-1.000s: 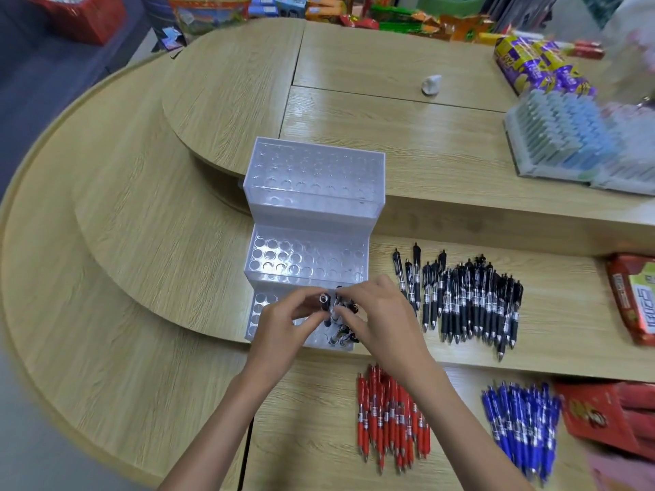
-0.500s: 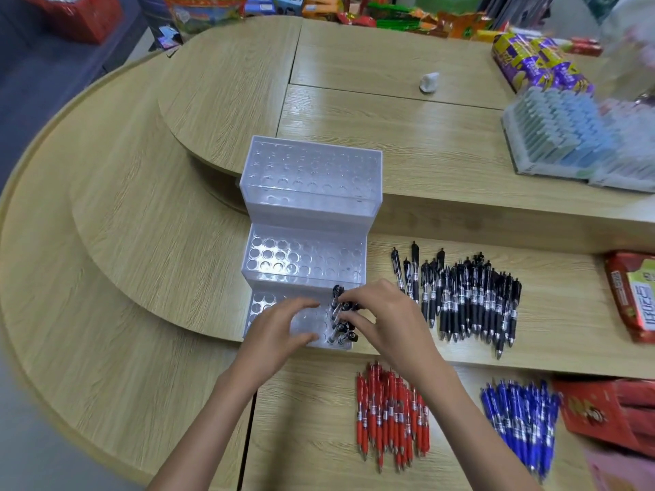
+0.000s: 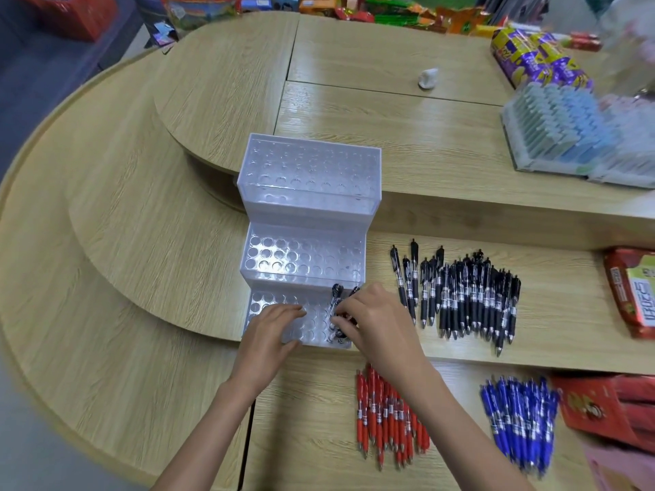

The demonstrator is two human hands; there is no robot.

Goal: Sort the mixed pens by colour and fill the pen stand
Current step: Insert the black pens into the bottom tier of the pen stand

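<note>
A clear three-step pen stand (image 3: 308, 214) full of round holes stands on the middle wooden tier. Several black pens (image 3: 336, 299) stand in the right end of its lowest step. My right hand (image 3: 375, 324) pinches one of those black pens at the stand. My left hand (image 3: 273, 331) rests flat, fingers straight, on the left part of the lowest step. A spread of black pens (image 3: 464, 299) lies to the right of the stand. On the lowest tier in front lie a bunch of red pens (image 3: 386, 419) and a bunch of blue pens (image 3: 521, 419).
A red packet (image 3: 631, 292) lies at the right edge and a red box (image 3: 609, 409) sits beside the blue pens. On the top tier are a filled pen display (image 3: 567, 132), purple-yellow packs (image 3: 531, 54) and a small white object (image 3: 428, 79). Shop goods line the far edge.
My left hand let go of the pens, moved down and left, and now lies flat on the lowest step. My right hand stays at the black pens in the stand.
</note>
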